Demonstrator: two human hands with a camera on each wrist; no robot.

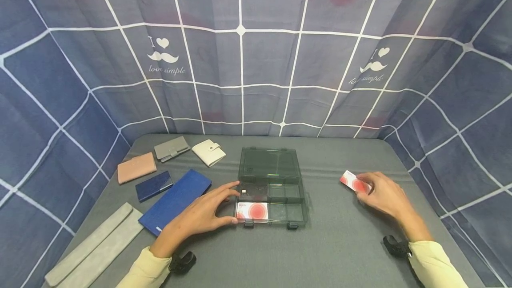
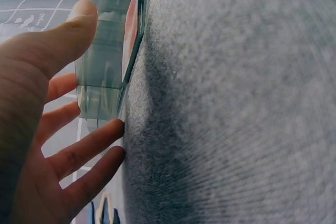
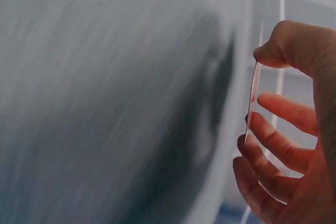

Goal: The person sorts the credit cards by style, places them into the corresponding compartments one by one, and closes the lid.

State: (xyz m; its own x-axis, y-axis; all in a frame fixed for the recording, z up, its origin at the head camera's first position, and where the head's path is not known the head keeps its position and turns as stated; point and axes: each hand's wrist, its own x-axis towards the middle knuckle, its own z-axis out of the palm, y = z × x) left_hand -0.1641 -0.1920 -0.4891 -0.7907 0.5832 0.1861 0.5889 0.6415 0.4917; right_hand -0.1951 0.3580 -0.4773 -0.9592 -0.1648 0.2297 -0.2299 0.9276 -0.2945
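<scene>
A clear dark-green compartment box lies on the table with its lid raised at the back. In its left compartments are a black card and, in front, a white-and-red card. At the box's left side is my left hand, fingers spread, thumb by the front left corner and a fingertip by the black card. Off to the right, my right hand pinches another white-and-red card between thumb and fingers. The right wrist view shows this card edge-on, above the cloth.
On the left lie a pink wallet, a grey wallet, a white snap wallet, a small dark-blue card holder, a long blue wallet and a long pale-grey folded case. A checked curtain rises behind the table.
</scene>
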